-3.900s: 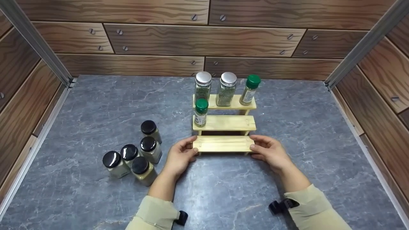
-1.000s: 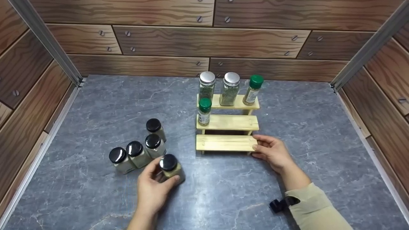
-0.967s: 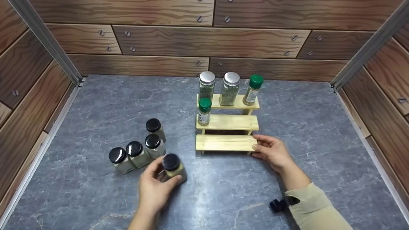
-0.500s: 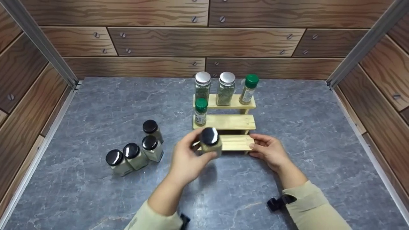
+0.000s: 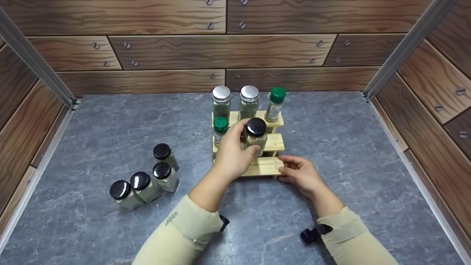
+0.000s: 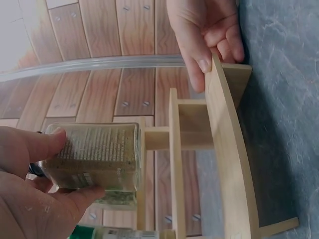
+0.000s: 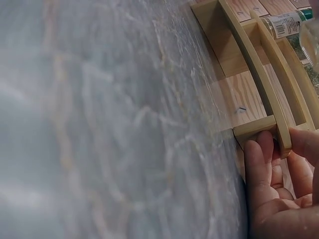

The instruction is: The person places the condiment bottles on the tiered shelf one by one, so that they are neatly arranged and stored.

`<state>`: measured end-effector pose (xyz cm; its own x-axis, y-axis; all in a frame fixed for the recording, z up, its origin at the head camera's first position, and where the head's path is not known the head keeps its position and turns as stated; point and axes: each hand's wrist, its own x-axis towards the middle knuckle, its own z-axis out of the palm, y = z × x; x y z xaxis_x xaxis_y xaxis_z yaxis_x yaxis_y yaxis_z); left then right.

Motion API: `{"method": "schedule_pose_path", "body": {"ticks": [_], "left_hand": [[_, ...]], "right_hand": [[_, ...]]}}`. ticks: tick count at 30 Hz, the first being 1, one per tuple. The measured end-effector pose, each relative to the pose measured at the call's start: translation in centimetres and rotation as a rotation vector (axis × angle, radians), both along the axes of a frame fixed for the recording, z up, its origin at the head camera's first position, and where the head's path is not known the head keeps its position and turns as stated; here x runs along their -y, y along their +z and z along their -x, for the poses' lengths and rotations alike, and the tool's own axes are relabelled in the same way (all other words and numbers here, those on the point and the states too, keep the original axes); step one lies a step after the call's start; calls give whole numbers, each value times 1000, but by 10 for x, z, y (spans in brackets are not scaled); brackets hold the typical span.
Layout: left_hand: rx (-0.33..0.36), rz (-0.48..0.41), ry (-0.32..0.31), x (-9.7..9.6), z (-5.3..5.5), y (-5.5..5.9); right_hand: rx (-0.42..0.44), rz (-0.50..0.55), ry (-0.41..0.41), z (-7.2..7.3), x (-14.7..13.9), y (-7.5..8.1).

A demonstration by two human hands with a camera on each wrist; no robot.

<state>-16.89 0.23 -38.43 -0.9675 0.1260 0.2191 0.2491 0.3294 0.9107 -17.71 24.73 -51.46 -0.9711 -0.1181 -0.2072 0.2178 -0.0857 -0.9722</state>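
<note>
My left hand (image 5: 232,157) grips a square glass spice jar (image 5: 256,139) with a black lid, held upright in front of the middle shelf of a three-step wooden rack (image 5: 278,141). In the left wrist view, thumb and fingers span the sides of the jar (image 6: 97,154), and brownish seasoning shows through the glass. My right hand (image 5: 302,176) pinches the right end of the lowest shelf (image 5: 263,170), thumb on top and fingers beneath in the right wrist view. A green-capped bottle (image 5: 220,126) stands at the left of the middle shelf, partly hidden by my left hand.
On the top shelf stand two silver-lidded herb jars (image 5: 221,103) and a green-capped bottle (image 5: 274,106). Several black-lidded jars (image 5: 147,187) are grouped on the grey marbled table (image 5: 92,154) to the left. Wood-patterned panels (image 5: 165,51) enclose the back and sides.
My left hand left the rack's lowest shelf, took a black-lidded jar from the group at left, and carried it up and right to the middle shelf. My right hand stayed on the rack.
</note>
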Motion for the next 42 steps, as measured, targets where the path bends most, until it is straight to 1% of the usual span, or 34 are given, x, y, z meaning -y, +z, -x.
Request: {"method": "schedule_pose_path", "body": {"ticks": [6, 9, 15, 20, 27, 31, 34, 38, 42], "left_hand": [[36, 56, 6, -5, 14, -4], [44, 69, 15, -7, 20, -5], [78, 64, 57, -10, 25, -8], [91, 66, 67, -11, 28, -9], [107, 24, 99, -12, 29, -9], [106, -2, 128, -16, 27, -10], [97, -4, 154, -20, 24, -11], [85, 9, 215, -27, 19, -15], [83, 22, 297, -38, 17, -20]], "right_hand": [[-13, 8, 18, 0, 0, 0], [-19, 16, 21, 0, 0, -1], [-18, 21, 27, -1, -1, 1], [-13, 15, 18, -2, 0, 3], [-17, 18, 19, -2, 0, 3], [-20, 21, 22, -2, 0, 2], [-17, 27, 28, -1, 0, 1], [-19, 34, 40, -1, -1, 0], [-27, 31, 36, -1, -1, 0]]}}
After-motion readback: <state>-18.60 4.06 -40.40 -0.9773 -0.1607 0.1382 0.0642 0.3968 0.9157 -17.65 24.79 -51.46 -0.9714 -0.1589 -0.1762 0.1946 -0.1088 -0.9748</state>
